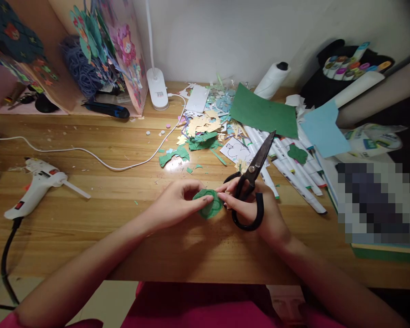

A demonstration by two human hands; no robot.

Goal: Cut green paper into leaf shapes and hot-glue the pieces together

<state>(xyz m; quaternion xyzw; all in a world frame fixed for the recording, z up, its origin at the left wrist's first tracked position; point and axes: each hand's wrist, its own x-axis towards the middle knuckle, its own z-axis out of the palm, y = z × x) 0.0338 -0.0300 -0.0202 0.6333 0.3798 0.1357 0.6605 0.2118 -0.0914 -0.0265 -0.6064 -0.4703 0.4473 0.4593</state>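
A small rounded piece of green paper (pixel 210 208) with darker outlines drawn on it is held between my two hands, above the front of the table. My left hand (pixel 179 200) pinches its left side, thumb on top. My right hand (pixel 259 205) has its thumb and fingertips at the paper's right edge. Black-handled scissors (pixel 252 169) also hang in my right hand, one loop around the hand, their blades together and pointing up and away to the right. Small green paper scraps (pixel 174 157) lie beyond my hands.
A glue gun (pixel 37 187) lies at left on the wooden table (pixel 99 191), near a white cable. Several markers (pixel 294 168), a green sheet (pixel 264 111) and a pile of paper scraps (pixel 205 125) spread across the back right. A white lamp base (pixel 157 89) stands by the wall.
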